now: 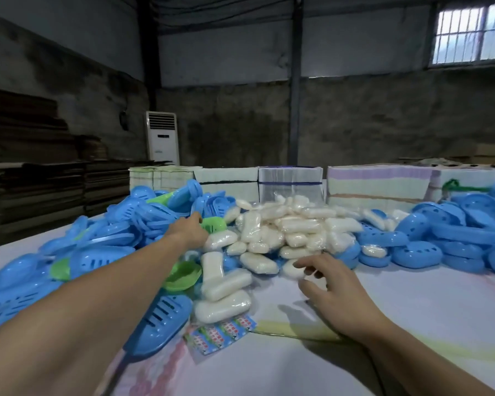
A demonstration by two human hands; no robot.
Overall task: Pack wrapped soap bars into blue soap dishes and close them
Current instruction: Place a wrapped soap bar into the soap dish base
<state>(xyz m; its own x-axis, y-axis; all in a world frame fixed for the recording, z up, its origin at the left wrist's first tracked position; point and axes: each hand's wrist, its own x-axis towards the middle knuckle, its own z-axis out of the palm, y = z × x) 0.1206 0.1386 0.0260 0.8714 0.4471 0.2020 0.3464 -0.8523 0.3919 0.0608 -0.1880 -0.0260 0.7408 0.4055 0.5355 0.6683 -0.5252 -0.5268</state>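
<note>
Blue soap dishes (120, 238) lie heaped along the left edge of the table (412, 324), a few green dishes (183, 277) mixed among them, one slotted blue half (162, 321) nearest the front edge. Over that heap the left hand (187, 231) reaches to the far side, its fingers hidden among the dishes beside a green one (213, 224); whether it grips anything I cannot tell. At the table's middle sits a mound of wrapped soap bars (286, 227), white in clear film, spilling toward the front edge, with a printed packet (220, 334) flat on the cloth just before them. The right hand (336, 290) hovers at the mound's near foot, fingers spread and relaxed, tips next to one soap bar (292, 270), holding nothing. More blue dishes (455, 232) pile up toward the right edge. Stacked cartons (377, 181) line the far edge.
</note>
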